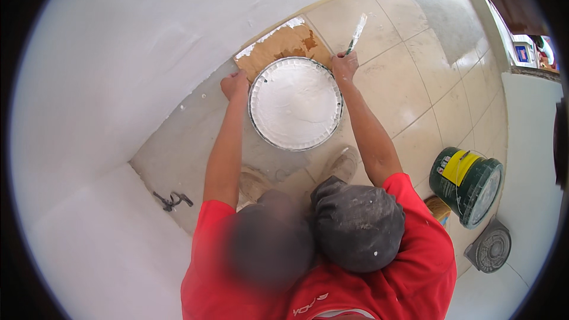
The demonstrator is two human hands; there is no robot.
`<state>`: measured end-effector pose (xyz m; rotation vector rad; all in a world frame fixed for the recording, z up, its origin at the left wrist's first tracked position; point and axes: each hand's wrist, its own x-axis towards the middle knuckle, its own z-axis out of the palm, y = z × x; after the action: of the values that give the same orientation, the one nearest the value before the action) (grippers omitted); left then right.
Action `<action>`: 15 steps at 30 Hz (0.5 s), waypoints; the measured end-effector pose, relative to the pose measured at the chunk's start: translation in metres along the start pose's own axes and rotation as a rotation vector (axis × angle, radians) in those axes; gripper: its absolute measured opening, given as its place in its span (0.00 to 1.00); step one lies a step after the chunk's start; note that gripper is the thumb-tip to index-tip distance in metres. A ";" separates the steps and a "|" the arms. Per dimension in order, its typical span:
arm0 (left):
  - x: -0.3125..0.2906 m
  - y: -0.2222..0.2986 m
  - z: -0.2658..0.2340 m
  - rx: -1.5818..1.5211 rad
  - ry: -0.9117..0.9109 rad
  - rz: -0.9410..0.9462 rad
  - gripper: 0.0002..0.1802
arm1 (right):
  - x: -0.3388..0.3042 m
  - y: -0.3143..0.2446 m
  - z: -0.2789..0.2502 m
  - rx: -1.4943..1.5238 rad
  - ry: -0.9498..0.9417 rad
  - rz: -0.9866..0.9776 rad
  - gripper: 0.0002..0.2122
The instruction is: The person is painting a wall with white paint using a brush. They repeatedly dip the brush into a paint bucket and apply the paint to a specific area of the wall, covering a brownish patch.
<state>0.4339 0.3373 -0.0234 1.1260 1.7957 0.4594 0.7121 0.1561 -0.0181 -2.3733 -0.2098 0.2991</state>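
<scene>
A round bucket [295, 104] with a white top and a notched rim stands on the floor between my arms. Whether its top is a lid or wet paint I cannot tell. Behind it, against the wall, lies a brown sheet of cardboard [283, 44] with white smears and dark stains. At the sheet's left corner, my left hand [235, 85] is closed on its edge, beside the bucket. My right hand [345, 67] is closed around the green handle of a paintbrush [358, 31], at the sheet's right edge. White coats the upright bristles.
To the right a dark green bucket [466, 185] with a yellow label stands near a grey lid-like disc [492, 248]. A small black tool [172, 201] lies by the left wall. My shoes [339, 163] are just in front of the white-topped bucket. A doorway [521, 29] opens at far right.
</scene>
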 end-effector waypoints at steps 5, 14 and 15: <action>0.002 0.005 0.004 0.104 0.055 0.057 0.19 | 0.004 -0.008 0.003 0.031 -0.031 -0.010 0.12; 0.013 -0.002 0.005 -0.017 0.071 0.011 0.18 | 0.003 -0.014 0.004 -0.018 -0.027 0.029 0.15; 0.010 0.001 0.006 -0.031 0.061 0.000 0.18 | 0.004 -0.011 0.005 -0.023 -0.024 0.038 0.15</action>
<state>0.4383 0.3452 -0.0302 1.1014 1.8353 0.5250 0.7140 0.1685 -0.0146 -2.3994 -0.1803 0.3445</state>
